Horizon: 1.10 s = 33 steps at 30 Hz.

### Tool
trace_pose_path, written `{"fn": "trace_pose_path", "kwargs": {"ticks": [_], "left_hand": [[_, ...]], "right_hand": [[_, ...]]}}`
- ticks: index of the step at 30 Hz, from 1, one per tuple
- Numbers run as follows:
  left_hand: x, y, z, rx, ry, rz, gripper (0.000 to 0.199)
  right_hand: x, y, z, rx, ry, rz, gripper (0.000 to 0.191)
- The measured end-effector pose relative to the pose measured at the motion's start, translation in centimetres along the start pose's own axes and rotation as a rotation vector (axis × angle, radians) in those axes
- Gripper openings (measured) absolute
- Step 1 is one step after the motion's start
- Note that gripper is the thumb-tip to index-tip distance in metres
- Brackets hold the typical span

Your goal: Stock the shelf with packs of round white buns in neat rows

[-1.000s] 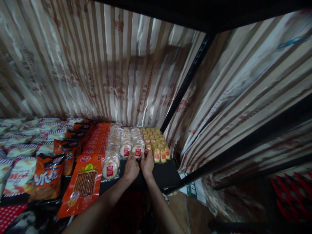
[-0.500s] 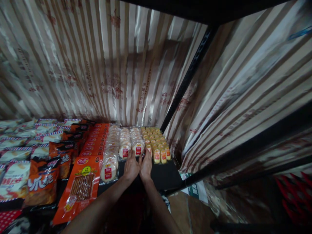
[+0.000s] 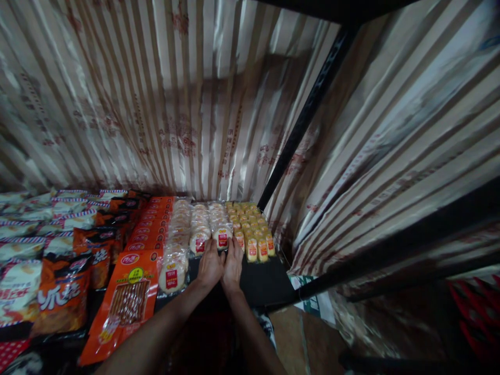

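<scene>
Now a round white pack (image 3: 222,237) is bracketed at its lower sides by the left hand (image 3: 210,264) and the right hand (image 3: 233,263), fingers pointed away! Just left of the grip, more round packs (image 3: 172,276) are lined up, then orange packets (image 3: 127,297) are layered; farther left, bags (image 3: 62,297) are ranked. Just right, yellow snacks (image 3: 252,249) are grouped. Beyond the grip, a striped sheet (image 3: 214,104) is draped.

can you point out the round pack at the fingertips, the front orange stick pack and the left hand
Round pack (image 3: 222,239), head view: red label
Front orange stick pack (image 3: 128,302), head view: window over brown sticks
Left hand (image 3: 210,267), head view: back of hand
</scene>
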<state>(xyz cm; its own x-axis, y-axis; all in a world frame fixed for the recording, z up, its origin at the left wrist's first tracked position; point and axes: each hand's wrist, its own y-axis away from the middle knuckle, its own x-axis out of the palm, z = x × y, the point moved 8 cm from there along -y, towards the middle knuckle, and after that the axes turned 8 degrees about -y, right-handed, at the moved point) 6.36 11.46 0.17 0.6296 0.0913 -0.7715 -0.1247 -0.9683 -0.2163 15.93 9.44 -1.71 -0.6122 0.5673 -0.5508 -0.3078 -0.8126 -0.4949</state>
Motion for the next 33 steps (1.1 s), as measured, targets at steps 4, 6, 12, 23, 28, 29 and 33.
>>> {"fn": "trace_pose_path", "kwargs": {"ticks": [4,6,12,23,28,29,33], "left_hand": [[0.2,-0.1,0.0,0.006,-0.026,-0.012,0.046],[0.4,-0.1,0.0,0.014,-0.037,-0.017,0.046],[0.7,0.0,0.0,0.004,-0.058,0.019,0.048],[1.2,0.3,-0.3,0.109,-0.013,0.101,0.055],[1.9,0.3,0.0,0.105,-0.025,0.109,0.055],[1.8,0.3,0.0,0.104,-0.026,0.105,0.056],[0.8,0.8,-0.6,0.103,-0.047,0.095,0.053]], "right_hand": [[0.2,0.0,-0.1,0.01,0.042,0.038,0.053],[0.5,0.0,-0.2,0.014,0.065,0.063,0.054],[0.7,0.2,-0.2,0.024,0.1,0.083,0.055],[0.7,0.2,0.6,-0.009,0.127,0.119,0.052],[1.1,0.2,0.3,-0.019,0.143,0.153,0.052],[1.0,0.2,0.3,-0.026,0.141,0.15,0.052],[0.4,0.1,0.7,-0.046,0.119,0.107,0.05]]}}
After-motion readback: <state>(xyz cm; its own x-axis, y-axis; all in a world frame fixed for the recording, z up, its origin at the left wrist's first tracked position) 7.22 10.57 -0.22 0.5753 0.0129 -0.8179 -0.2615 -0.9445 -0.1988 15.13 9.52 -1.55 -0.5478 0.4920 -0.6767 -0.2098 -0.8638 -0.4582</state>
